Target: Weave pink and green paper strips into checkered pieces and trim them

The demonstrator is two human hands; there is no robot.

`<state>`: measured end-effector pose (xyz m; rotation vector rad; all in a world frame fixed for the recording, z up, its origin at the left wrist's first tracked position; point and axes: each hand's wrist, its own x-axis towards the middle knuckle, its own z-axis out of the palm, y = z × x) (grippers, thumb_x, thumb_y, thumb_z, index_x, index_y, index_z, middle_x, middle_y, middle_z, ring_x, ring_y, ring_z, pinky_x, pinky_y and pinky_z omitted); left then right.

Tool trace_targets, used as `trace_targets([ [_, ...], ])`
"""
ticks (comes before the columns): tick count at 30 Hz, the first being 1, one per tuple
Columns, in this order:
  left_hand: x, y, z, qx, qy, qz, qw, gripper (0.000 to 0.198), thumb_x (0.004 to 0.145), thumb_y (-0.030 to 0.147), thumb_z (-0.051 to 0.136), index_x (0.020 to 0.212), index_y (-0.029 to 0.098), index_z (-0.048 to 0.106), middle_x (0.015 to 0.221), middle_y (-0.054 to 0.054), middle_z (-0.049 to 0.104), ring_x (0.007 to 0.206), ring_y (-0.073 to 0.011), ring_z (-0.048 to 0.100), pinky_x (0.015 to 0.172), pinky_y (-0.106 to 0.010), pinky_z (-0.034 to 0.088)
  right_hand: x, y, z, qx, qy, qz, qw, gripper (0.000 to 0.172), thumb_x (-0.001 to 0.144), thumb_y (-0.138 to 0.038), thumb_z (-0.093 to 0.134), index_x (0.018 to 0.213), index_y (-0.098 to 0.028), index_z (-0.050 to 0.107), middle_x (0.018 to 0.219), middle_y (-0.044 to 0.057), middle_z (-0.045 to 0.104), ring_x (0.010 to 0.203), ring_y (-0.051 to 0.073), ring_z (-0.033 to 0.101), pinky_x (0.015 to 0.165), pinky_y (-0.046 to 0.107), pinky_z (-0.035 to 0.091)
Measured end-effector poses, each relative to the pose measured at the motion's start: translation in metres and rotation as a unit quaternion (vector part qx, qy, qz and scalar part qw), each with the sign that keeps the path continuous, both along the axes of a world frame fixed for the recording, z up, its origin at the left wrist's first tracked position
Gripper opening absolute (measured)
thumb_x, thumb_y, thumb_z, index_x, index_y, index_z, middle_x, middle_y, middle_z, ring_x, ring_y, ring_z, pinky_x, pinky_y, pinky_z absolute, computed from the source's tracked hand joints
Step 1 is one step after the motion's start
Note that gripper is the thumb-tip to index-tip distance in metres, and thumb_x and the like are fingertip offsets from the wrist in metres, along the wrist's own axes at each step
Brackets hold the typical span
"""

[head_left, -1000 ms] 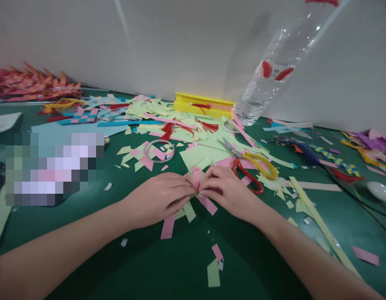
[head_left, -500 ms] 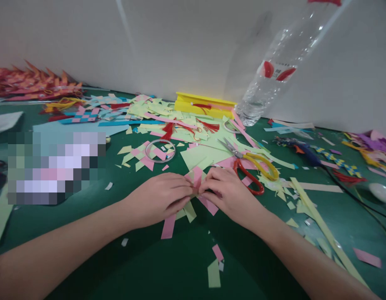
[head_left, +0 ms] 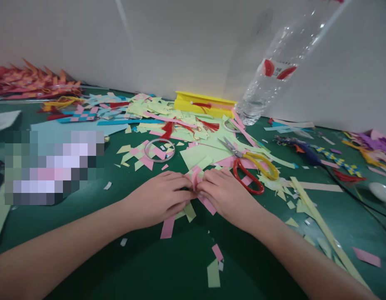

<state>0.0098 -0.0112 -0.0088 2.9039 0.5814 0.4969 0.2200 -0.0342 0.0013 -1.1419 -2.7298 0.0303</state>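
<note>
Pink and pale-green paper strips (head_left: 196,176), woven together, are pinched between my two hands at the middle of the table. My left hand (head_left: 163,195) is closed on the left side of the weave, its fingertips meeting those of the other hand. From the right, my right hand (head_left: 227,196) also grips it with closed fingers. A loose pink strip end (head_left: 167,227) and a green strip end (head_left: 189,211) stick out below the hands. The fingers hide much of the weave. Scissors (head_left: 239,155) with red and yellow handles lie just beyond my right hand.
Paper scraps (head_left: 152,110) and red tassels (head_left: 169,129) litter the green table (head_left: 168,271). A roll of tape (head_left: 159,151) lies beyond my left hand. A plastic bottle (head_left: 274,71) leans by the wall, near a yellow folded strip (head_left: 185,104). A blurred-out object (head_left: 55,171) lies left.
A pink strip in the weave now stands up as a curved loop between my fingers. My right fingers have shifted slightly and curled closer over the paper.
</note>
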Motion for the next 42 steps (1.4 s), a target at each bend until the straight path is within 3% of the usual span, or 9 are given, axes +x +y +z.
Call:
trace_targets([
  [10, 0.000, 0.000, 0.000, -0.022, 0.013, 0.003, 1.000, 0.026, 0.090, 0.013, 0.046, 0.104, 0.018, 0.068, 0.107, -0.009, 0.064, 0.103, -0.0220, 0.057, 0.089, -0.039, 0.049, -0.005, -0.005, 0.003, 0.042, -0.062, -0.030, 0.997, 0.015, 0.088, -0.009, 0.048, 0.085, -0.013, 0.062, 0.082, 0.006, 0.060, 0.084, 0.021, 0.055, 0.069, 0.034, 0.036],
  [17, 0.001, 0.000, 0.002, -0.058, 0.004, 0.018, 0.998, 0.025, 0.092, 0.015, 0.045, 0.104, 0.018, 0.067, 0.108, -0.008, 0.063, 0.102, -0.0219, 0.057, 0.087, -0.038, 0.046, -0.001, -0.004, 0.001, 0.084, -0.017, -0.003, 0.996, 0.013, 0.086, -0.009, 0.053, 0.081, -0.015, 0.064, 0.077, 0.003, 0.059, 0.079, 0.018, 0.055, 0.072, 0.033, 0.035],
  [27, 0.001, -0.002, 0.001, -0.060, 0.003, 0.029, 0.998, 0.026, 0.093, 0.016, 0.045, 0.103, 0.021, 0.068, 0.113, -0.006, 0.063, 0.103, -0.0215, 0.054, 0.090, -0.038, 0.042, 0.003, -0.007, 0.009, 0.094, -0.035, 0.015, 0.995, 0.015, 0.085, -0.009, 0.055, 0.081, -0.016, 0.067, 0.076, 0.002, 0.060, 0.076, 0.016, 0.056, 0.070, 0.031, 0.036],
  [35, 0.000, -0.002, 0.007, -0.062, 0.021, 0.006, 0.998, 0.025, 0.093, 0.018, 0.046, 0.093, 0.021, 0.070, 0.107, -0.006, 0.061, 0.102, -0.0208, 0.053, 0.091, -0.040, 0.038, 0.001, -0.008, 0.011, 0.099, -0.070, 0.024, 0.992, 0.013, 0.084, -0.009, 0.056, 0.084, -0.014, 0.068, 0.076, 0.004, 0.063, 0.072, 0.015, 0.057, 0.059, 0.027, 0.038],
  [39, 0.000, -0.001, 0.007, -0.066, 0.038, 0.007, 0.997, 0.024, 0.093, 0.018, 0.047, 0.090, 0.020, 0.070, 0.111, -0.006, 0.060, 0.104, -0.0220, 0.052, 0.090, -0.040, 0.038, 0.000, -0.010, 0.013, 0.084, -0.098, 0.019, 0.991, 0.012, 0.082, -0.009, 0.058, 0.089, -0.013, 0.067, 0.078, 0.005, 0.064, 0.064, 0.013, 0.057, 0.045, 0.024, 0.031],
  [42, 0.000, -0.001, 0.006, -0.067, 0.039, 0.009, 0.997, 0.024, 0.093, 0.018, 0.047, 0.087, 0.019, 0.070, 0.111, -0.006, 0.060, 0.104, -0.0224, 0.052, 0.090, -0.040, 0.038, -0.001, -0.010, 0.014, 0.078, -0.114, 0.014, 0.990, 0.013, 0.084, -0.009, 0.054, 0.090, -0.013, 0.066, 0.078, 0.005, 0.064, 0.062, 0.012, 0.057, 0.044, 0.024, 0.030],
])
